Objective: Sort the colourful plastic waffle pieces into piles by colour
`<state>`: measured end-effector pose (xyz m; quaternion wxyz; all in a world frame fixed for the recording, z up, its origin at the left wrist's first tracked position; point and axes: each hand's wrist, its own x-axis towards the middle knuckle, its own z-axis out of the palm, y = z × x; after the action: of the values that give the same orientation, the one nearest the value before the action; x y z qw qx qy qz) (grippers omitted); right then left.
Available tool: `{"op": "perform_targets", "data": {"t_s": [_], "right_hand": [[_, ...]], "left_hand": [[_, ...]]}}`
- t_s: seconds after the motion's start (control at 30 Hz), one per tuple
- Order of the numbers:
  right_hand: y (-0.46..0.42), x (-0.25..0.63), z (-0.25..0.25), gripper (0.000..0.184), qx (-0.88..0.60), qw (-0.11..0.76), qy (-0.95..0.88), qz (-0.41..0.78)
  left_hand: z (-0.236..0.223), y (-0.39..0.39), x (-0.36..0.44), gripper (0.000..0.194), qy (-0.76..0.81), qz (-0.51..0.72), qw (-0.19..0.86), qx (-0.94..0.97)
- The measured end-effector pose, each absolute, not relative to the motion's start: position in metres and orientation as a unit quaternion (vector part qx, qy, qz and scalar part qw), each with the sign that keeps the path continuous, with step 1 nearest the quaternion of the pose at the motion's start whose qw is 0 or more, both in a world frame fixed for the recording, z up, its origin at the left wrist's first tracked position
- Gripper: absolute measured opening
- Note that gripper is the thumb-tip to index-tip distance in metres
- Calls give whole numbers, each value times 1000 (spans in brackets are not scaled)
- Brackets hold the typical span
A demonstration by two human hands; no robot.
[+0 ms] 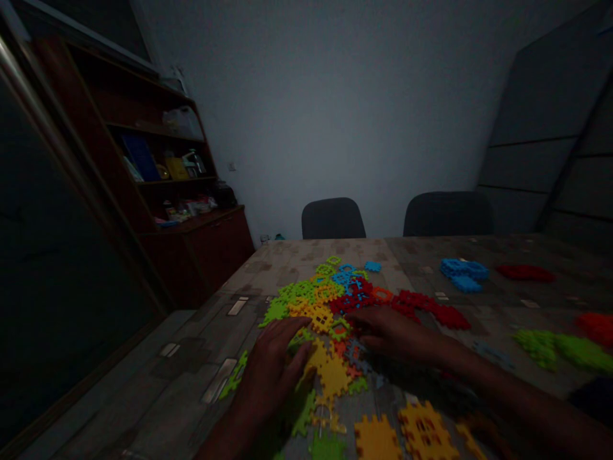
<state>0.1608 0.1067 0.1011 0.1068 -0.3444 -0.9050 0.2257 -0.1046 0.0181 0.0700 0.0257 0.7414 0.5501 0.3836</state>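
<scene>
A heap of flat plastic interlocking tiles with notched edges lies on the table in front of me. My left hand [275,364] is over its left side, fingers stretched and thumb apart, close to a yellow windowed tile [320,317] and solid yellow tiles [332,375]. Reaching in from the right, my right hand [383,329] has its fingertips by a green frame tile [340,329] and the dark red tiles [352,300]. Its fingers look apart, with nothing visible between them. Green tiles [297,292] and blue tiles [347,276] lie farther back in the heap.
Separate groups lie to the right: blue tiles [463,269], red tiles [524,273], green tiles [541,348] and orange-red tiles [596,327]. Yellow tiles [426,431] are at the near edge. Two chairs [332,218] stand behind the patterned table [191,377]; a shelf cabinet [201,249] is left.
</scene>
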Motion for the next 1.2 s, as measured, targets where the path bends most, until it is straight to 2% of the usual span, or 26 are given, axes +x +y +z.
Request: {"op": "perform_targets", "data": {"t_s": [0.07,0.2,0.3,0.57,0.83,1.2], "right_hand": [[120,133,98,34,-358,101,-905,205],[135,85,89,43,-416,73,-895,145],[138,65,84,42,-452,48,-884,109],[140,66,86,41,-454,18,-888,75],[144,76,83,29,-415,29,-906,85],[132,62,77,46,-389,20,-921,30]], "left_hand": [[70,21,-107,31,551,388,17,739],[68,22,-108,30,557,389,18,734],[64,23,-107,28,552,387,21,739],[65,22,-105,27,533,378,20,756],[69,27,-115,29,552,387,16,738],[67,29,-120,29,562,388,5,731]]}}
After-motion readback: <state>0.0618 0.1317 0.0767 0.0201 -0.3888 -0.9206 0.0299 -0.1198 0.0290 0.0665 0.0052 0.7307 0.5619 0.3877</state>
